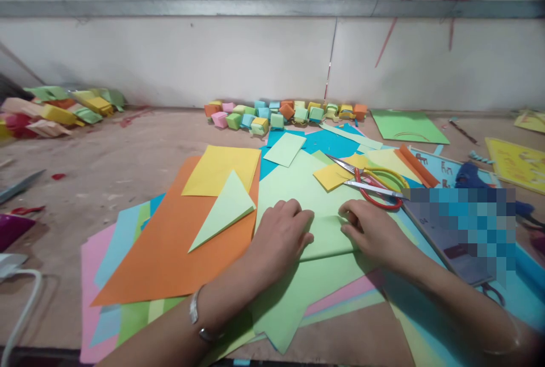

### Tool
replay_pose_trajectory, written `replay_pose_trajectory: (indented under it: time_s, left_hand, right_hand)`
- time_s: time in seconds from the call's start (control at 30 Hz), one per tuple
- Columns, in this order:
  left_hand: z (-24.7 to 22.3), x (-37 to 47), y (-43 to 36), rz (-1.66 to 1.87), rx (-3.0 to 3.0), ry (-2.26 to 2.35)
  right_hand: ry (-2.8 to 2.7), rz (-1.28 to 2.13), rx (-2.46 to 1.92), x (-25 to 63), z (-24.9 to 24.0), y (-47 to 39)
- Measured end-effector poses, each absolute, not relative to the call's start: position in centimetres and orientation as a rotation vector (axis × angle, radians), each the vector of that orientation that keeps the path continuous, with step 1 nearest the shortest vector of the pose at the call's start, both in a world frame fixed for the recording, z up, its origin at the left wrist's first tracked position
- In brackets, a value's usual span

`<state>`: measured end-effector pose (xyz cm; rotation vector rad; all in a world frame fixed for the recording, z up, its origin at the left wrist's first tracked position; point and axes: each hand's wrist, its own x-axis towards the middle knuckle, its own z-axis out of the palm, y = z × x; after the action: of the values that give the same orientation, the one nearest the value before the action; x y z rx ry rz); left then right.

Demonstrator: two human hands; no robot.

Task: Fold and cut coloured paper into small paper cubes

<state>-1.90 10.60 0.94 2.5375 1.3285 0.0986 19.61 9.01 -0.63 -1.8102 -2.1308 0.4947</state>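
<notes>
A folded light green sheet of paper (330, 236) stretches between my two hands. My left hand (281, 236) has its fingers bent, with thumb and fingertips closed on the left end of the sheet. At the other end my right hand (372, 233) pinches the paper between curled fingers and thumb. Beneath lies a larger light green sheet (283, 293). Beyond my right hand rest scissors (378, 185) with red and yellow handles, blades apart. To the left, a folded green paper triangle (225, 211) and a yellow paper piece (223, 171) lie on an orange sheet (170, 242).
Small coloured paper cubes (276, 114) line the wall, and more folded paper pieces (68, 109) sit far left. A phone (447, 242), partly blurred out, lies right of my right hand near a blue glue gun (472, 177). A white cable (32, 299) curves at front left.
</notes>
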Motion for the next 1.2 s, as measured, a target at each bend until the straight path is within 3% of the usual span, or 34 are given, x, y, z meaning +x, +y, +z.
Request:
replay_pose_trajectory:
  time_s: [0.3,0.53,0.87,1.03,1.2]
  left_hand:
    - [1.4,-1.9,10.8,0.246,2.434,1.281]
    - [1.1,-2.2,11.1,0.414,2.2,1.348]
    - [1.3,-2.2,11.1,0.393,2.216,1.289]
    - [1.0,-2.1,11.2,0.384,2.208,1.344]
    - [0.2,-1.9,11.5,0.386,2.305,1.41]
  right_hand:
    - [-1.979,0.659,-1.389,18.7,1.3,8.7]
    - [-1.837,0.603,-1.506,18.3,1.2,8.7]
    - [-1.855,0.578,-1.526,18.4,0.9,8.8]
    - [-1.94,0.419,-1.579,18.4,0.2,9.0]
    - [-2.161,-0.024,-1.652,18.5,-1.1,9.3]
